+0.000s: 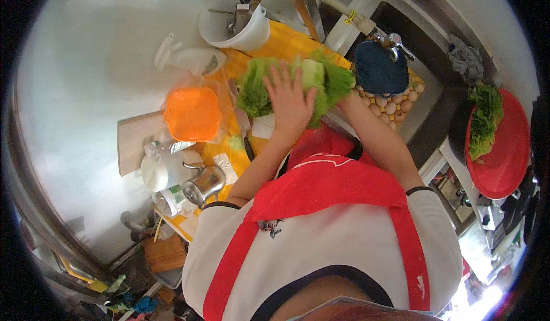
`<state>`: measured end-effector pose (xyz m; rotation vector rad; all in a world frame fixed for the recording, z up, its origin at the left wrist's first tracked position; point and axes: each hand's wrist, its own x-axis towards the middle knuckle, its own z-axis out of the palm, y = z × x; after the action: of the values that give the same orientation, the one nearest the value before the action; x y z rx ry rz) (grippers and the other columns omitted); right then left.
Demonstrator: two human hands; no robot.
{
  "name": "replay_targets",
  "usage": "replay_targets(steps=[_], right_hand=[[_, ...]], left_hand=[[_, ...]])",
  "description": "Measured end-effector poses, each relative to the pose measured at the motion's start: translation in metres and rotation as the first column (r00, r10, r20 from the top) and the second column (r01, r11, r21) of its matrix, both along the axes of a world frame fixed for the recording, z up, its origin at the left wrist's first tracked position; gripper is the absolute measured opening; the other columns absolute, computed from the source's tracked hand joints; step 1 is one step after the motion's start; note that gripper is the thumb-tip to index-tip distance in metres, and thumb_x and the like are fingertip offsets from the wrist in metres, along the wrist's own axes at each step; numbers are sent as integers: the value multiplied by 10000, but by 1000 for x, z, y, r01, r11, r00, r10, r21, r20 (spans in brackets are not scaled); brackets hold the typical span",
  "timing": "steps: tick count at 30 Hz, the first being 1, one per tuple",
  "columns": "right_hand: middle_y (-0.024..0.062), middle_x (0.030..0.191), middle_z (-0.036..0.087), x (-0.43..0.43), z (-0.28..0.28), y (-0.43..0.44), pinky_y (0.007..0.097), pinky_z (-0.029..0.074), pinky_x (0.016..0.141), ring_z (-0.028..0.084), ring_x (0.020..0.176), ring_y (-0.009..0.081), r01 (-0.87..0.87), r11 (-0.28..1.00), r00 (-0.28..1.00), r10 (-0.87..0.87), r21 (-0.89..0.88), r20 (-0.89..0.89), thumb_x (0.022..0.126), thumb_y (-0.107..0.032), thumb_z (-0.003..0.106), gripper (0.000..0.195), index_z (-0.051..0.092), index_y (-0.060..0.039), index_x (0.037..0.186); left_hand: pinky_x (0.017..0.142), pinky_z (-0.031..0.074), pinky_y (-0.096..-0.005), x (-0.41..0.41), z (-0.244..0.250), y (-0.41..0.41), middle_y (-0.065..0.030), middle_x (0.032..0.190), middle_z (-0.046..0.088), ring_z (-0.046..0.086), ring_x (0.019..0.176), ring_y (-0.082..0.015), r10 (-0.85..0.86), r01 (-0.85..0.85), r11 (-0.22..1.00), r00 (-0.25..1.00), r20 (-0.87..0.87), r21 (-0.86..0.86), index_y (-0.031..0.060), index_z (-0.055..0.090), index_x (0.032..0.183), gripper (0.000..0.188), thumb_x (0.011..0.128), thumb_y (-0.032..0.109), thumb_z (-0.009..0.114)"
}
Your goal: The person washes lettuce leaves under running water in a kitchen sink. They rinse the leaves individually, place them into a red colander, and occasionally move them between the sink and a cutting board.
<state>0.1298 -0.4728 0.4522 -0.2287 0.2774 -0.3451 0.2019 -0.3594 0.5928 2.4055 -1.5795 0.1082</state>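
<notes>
A bunch of green lettuce [313,74] lies on the yellow-covered counter before me, its leafy ends pointing left and right. My left hand [292,101] is spread over the leaves from above and holds them, thumb apart from the fingers. At the lettuce's right end is my right hand [345,99]; leaves hide its fingers, so its grip does not show. Under the left hand, part of a white surface [263,127] is visible. A curved black handle [249,149] lies to its left, close to a pale green scrap [235,142].
Left stand an orange plastic basket [193,114], a metal pot with a spout [204,185] and a spray bottle [193,61]. A white bucket [234,24] holds utensils. Right are a faucet [393,41], a dark blue basin [382,69] over eggs [390,107], and a red basket [500,157] with lettuce.
</notes>
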Motion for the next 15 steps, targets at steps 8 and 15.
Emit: replay_targets(steps=[8,15], right_hand=[[79,1138,527,-106,58,-35,324,421,880,507,1018,208,418,906,868,-419,-63,-265,906,-301,416,362,469,-78,1187],[113,1208,474,-143,33,-103,357,395,920,472,1086,244,421,885,742,-461,-198,-486,878,-298,459,426,420,-59,1229]], left_hand=[[937,347,-400,-63,-24,-61,-260,1243,392,413,1124,-390,-346,244,938,728,-592,-248,-32,262,1279,589,835,257,519],[889,374,-341,-66,-107,-154,-179,1179,486,482,1071,-285,-247,80,968,132,-960,-238,45,261,1305,538,864,234,505]])
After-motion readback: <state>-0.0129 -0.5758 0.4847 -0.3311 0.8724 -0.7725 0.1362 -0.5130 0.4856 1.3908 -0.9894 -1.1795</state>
